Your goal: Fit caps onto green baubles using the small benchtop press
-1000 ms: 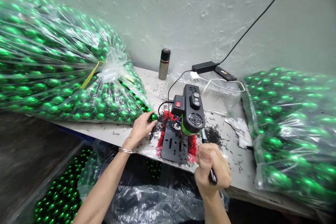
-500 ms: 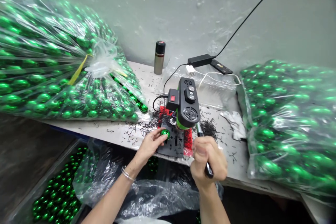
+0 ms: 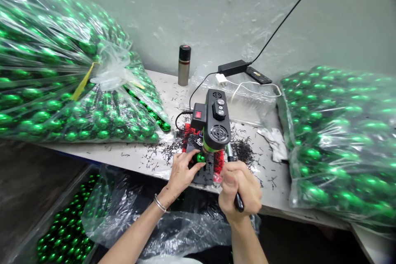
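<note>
Between the thumb and fingers of my left hand (image 3: 182, 172) is a shiny green ball (image 3: 201, 157), held under the head of a small black bench drill press (image 3: 218, 117). The machine's head hides the top of the ball, so I cannot tell whether a bit touches it. My right hand (image 3: 240, 189) is wrapped round the black grip of the press's lever (image 3: 239, 203), which slants down toward me. Below the head lies the black slotted base plate (image 3: 204, 177), on a red mat (image 3: 219, 160).
Dark shavings (image 3: 243, 151) litter the table around the press. Clear bags of green balls bulge at left (image 3: 46, 103) and right (image 3: 343, 144). Behind stand a bottle (image 3: 184, 68) and a power adapter (image 3: 233, 67). A white cloth (image 3: 274, 143) lies right; loose balls (image 3: 66, 231) fill a lower container.
My left hand has moved right, bringing the green ball from the left of the plate to under the machine's head. My right hand keeps its hold on the lever. The view has shifted slightly.
</note>
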Available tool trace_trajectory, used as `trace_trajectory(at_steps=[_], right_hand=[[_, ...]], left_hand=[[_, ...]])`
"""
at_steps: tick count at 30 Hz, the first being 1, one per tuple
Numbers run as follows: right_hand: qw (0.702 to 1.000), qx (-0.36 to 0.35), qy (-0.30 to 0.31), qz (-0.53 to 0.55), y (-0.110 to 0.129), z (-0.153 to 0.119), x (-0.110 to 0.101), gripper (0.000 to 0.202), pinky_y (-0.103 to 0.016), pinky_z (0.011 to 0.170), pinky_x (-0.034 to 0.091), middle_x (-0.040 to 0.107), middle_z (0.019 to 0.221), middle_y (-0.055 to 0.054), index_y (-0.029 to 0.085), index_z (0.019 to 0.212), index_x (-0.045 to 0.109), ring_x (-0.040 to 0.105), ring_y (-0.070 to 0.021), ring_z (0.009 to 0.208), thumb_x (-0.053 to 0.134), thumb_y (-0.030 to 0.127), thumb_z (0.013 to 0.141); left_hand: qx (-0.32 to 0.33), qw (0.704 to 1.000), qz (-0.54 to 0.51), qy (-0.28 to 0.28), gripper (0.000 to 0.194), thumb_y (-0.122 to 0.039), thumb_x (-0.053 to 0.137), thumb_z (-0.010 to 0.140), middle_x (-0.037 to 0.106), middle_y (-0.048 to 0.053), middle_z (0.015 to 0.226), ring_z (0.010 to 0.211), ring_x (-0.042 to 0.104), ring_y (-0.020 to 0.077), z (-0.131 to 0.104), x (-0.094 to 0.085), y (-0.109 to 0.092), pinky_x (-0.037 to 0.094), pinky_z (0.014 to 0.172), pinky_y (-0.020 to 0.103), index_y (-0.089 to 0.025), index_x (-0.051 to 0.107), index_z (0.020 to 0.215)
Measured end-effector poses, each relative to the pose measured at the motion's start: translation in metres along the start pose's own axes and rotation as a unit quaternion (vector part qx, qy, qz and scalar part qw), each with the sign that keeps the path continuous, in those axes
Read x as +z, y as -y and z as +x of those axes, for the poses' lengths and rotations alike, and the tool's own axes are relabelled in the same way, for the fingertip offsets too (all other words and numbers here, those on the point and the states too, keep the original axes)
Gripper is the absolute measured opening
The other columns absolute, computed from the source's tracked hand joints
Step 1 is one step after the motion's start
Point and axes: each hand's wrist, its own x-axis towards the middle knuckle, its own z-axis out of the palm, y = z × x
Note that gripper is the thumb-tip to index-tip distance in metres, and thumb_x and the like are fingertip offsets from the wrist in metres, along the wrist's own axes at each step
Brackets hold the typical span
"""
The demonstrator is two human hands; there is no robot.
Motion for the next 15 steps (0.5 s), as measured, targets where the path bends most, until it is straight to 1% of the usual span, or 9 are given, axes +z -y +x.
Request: trace_trajectory(at_steps=[2, 4, 7, 9, 12, 15], right_hand=[[1.000, 0.000, 0.002, -0.002, 0.000, 0.000, 0.000, 0.022, -0.026, 0.057, 0.036, 0.049, 0.065, 0.001, 0.019, 0.072, 0.046, 0.047, -0.0099, 0.063, 0.049, 0.009, 0.092], [1.000, 0.001, 0.004, -0.001, 0.001, -0.001, -0.001, 0.022, -0.026, 0.057, 0.036, 0.050, 0.066, 0.001, 0.018, 0.072, 0.047, 0.047, -0.0099, 0.063, 0.049, 0.010, 0.093], [1.000, 0.007, 0.005, 0.003, 0.000, -0.005, 0.000, 0.022, -0.026, 0.057, 0.036, 0.052, 0.068, 0.000, 0.018, 0.072, 0.048, 0.047, -0.0101, 0.063, 0.047, 0.011, 0.093], [1.000, 0.000, 0.004, 0.001, -0.003, -0.011, 0.001, 0.022, -0.026, 0.058, 0.037, 0.053, 0.068, -0.001, 0.018, 0.072, 0.049, 0.046, -0.0106, 0.063, 0.045, 0.012, 0.093], [0.999, -0.042, 0.010, -0.012, -0.015, -0.026, 0.005, 0.024, -0.028, 0.060, 0.039, 0.055, 0.069, -0.002, 0.018, 0.072, 0.049, 0.047, -0.0115, 0.063, 0.043, 0.015, 0.095], [0.995, -0.089, 0.003, -0.040, -0.030, -0.043, 0.009, 0.026, -0.030, 0.062, 0.042, 0.055, 0.069, -0.002, 0.019, 0.072, 0.048, 0.049, -0.0126, 0.063, 0.039, 0.019, 0.097]], left_hand=[[0.027, 0.999, 0.011, -0.012, 0.029, -0.033, 0.069, 0.088, 0.070, 0.004, 0.089, 0.088, 0.061, 0.0227, -0.003, 0.001, 0.002, 0.045, 0.089, 0.040, -0.023, 0.069, 0.115], [0.045, 0.999, 0.016, -0.012, 0.029, -0.034, 0.068, 0.089, 0.070, 0.004, 0.090, 0.089, 0.061, 0.0227, -0.004, 0.001, 0.004, 0.045, 0.091, 0.041, -0.023, 0.069, 0.115], [0.059, 0.998, 0.014, -0.005, 0.029, -0.034, 0.067, 0.089, 0.070, 0.004, 0.090, 0.088, 0.060, 0.0227, -0.004, 0.001, 0.005, 0.044, 0.092, 0.042, -0.022, 0.069, 0.115], [0.056, 0.998, 0.013, -0.001, 0.029, -0.035, 0.067, 0.089, 0.071, 0.005, 0.091, 0.089, 0.060, 0.0229, -0.003, 0.001, 0.005, 0.042, 0.094, 0.042, -0.022, 0.069, 0.116], [0.045, 0.999, 0.012, 0.007, 0.030, -0.036, 0.067, 0.089, 0.072, 0.006, 0.093, 0.090, 0.059, 0.0234, -0.003, 0.002, 0.005, 0.040, 0.096, 0.043, -0.022, 0.069, 0.116], [0.035, 0.999, 0.009, 0.011, 0.031, -0.036, 0.068, 0.088, 0.073, 0.006, 0.095, 0.092, 0.059, 0.0243, -0.003, 0.002, 0.005, 0.039, 0.097, 0.043, -0.023, 0.069, 0.116]])
